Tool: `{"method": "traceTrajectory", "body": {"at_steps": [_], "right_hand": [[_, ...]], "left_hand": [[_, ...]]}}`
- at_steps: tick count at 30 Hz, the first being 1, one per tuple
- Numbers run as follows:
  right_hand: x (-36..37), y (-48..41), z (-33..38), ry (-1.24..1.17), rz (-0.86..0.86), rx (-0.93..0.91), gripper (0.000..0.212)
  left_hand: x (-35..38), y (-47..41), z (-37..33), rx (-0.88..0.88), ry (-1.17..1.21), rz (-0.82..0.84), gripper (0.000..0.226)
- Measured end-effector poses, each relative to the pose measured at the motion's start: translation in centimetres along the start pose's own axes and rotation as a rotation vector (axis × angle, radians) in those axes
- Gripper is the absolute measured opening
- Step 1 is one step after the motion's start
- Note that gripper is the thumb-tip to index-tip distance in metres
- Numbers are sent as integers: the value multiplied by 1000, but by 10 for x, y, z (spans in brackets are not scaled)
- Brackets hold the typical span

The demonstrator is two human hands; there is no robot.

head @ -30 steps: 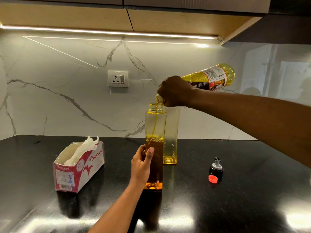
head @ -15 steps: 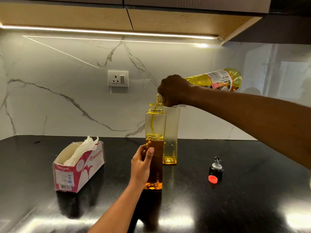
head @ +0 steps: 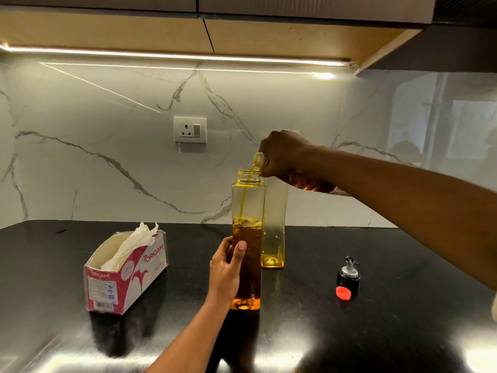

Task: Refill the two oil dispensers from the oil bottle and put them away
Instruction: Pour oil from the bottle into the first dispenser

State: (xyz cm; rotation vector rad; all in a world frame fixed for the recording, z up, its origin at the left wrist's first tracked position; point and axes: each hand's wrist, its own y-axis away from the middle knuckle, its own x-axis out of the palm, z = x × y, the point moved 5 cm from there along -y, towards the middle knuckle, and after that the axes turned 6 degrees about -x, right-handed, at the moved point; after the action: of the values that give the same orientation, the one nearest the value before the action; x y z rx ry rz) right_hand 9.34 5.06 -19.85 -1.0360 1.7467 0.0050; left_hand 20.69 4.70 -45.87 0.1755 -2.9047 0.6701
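The oil bottle [head: 309, 183] dipped lower — right grip [head: 285, 152] wraps it, left grip [head: 224, 270] clasps the dispenser [head: 247, 211] on black counter [head: 403, 332].

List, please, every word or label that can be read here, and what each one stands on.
"ORIGAMI": long side of the tissue box.
"ORIGAMI": end face of that box; the fine print below is too small.
Embossed lettering low on the front dispenser: unreadable.
Label of the oil bottle: mostly hidden behind the right hand, unreadable.
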Motion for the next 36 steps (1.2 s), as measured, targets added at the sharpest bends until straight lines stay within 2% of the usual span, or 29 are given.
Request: {"method": "traceTrajectory", "body": {"at_steps": [6, 11, 17, 26, 36], "right_hand": [[3, 4, -3, -56, -9, 7, 36], [10, 5, -4, -99, -12, 16, 27], [17, 6, -6, -198, -31, 47, 27], [26, 13, -12, -288, -35, 88, 38], [18, 13, -24, -344, -100, 148, 39]], "left_hand": [[0, 1, 0, 8, -15, -5, 80], [0, 2, -4, 28, -15, -18, 87], [0, 1, -4, 30, -6, -15, 90], [0, 0, -1, 15, -12, -18, 82], [1, 0, 0, 5, -14, -15, 82]]}}
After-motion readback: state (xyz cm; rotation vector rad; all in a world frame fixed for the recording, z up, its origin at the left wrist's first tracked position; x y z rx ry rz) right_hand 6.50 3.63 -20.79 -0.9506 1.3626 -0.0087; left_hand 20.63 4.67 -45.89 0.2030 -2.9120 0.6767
